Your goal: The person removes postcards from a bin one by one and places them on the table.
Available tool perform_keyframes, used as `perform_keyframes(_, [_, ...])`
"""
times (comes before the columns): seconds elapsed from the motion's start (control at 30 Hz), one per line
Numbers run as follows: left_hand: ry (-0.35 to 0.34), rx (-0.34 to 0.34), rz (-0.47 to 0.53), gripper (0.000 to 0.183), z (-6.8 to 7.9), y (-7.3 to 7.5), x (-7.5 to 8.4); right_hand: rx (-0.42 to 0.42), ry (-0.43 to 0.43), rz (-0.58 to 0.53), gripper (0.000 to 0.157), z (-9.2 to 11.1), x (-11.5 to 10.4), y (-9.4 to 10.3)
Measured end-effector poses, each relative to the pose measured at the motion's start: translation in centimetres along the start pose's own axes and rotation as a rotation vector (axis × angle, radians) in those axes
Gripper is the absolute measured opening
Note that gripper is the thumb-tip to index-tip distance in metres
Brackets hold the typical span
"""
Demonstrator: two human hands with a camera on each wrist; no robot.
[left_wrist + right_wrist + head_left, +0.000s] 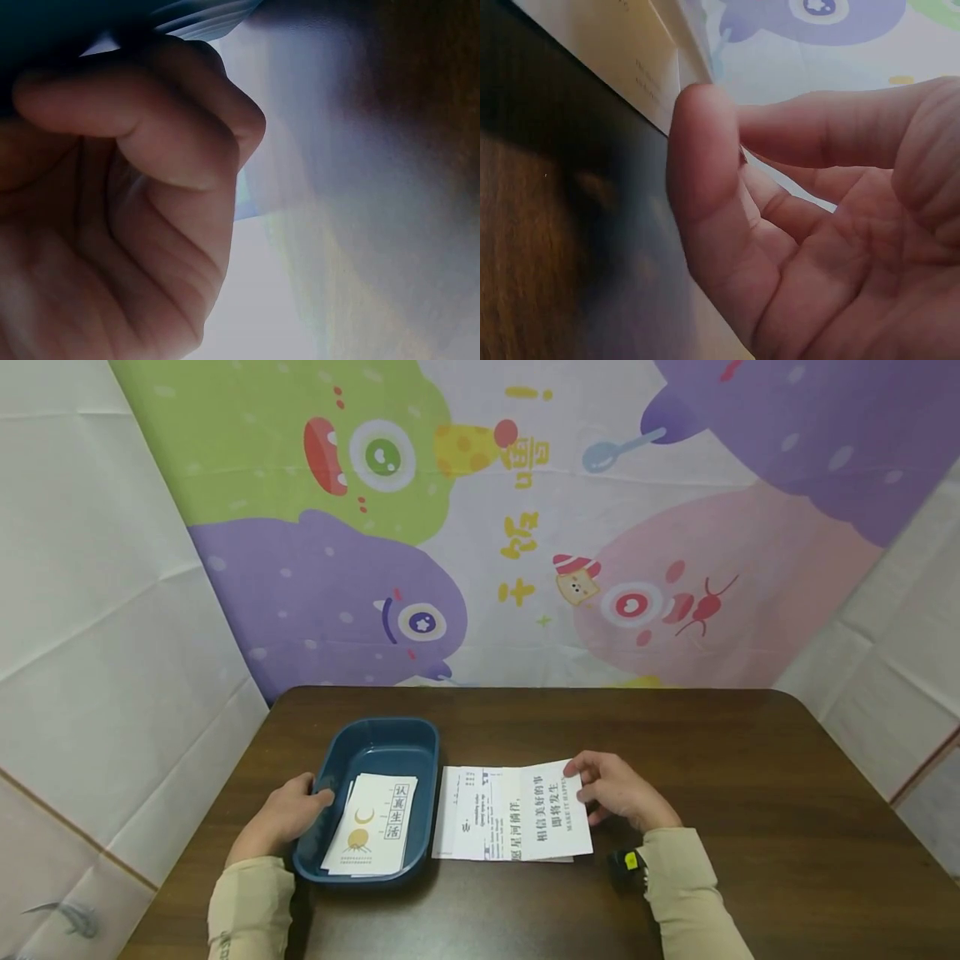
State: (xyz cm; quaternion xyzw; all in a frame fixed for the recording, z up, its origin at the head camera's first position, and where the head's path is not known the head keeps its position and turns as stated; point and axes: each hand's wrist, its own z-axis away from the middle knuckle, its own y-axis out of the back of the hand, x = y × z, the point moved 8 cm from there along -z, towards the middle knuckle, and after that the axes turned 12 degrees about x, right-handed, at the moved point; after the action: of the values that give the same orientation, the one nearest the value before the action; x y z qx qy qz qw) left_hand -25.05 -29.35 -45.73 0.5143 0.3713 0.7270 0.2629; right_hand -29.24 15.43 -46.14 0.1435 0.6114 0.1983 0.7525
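A dark blue tray (390, 752) stands on the left part of the table, holding a small stack of white cards (386, 852) whose top one bears a yellow moon print and boxed characters. My left hand (281, 818) grips the tray's left rim, thumb over the edge; its curled fingers (172, 112) show under the rim in the left wrist view. Right of the tray lies a row of overlapping printed cards (468, 827). At the row's right end, my right hand (622, 793) pinches the edge of a white card (551, 818) between thumb and fingertips (705, 142).
The brown wooden table (712, 735) ends at a cartoon-printed cloth (487, 652) hung behind it. White panels (112, 610) rise at both sides. A black device with a yellow label (626, 864) sits at my right wrist.
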Motion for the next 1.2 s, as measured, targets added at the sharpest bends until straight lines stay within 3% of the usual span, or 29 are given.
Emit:
perform_keyframes(0.33, [-0.033, 0.0, -0.013, 0.045, -0.01, 0.02, 0.1, -0.013, 0.03, 0.026, 0.036, 0.03, 0.06, -0.03])
perform_keyframes(0.8, [-0.017, -0.009, -0.005, 0.05, 0.08, -0.04, 0.1, 0.02, 0.014, 0.128, 0.034, -0.08, 0.58, 0.2])
perform_keyframes(1.2, [-0.021, -0.002, -0.005, 0.049, 0.08, 0.05, 0.14, 0.041, 0.052, 0.213, 0.024, 0.02, 0.07, 0.46])
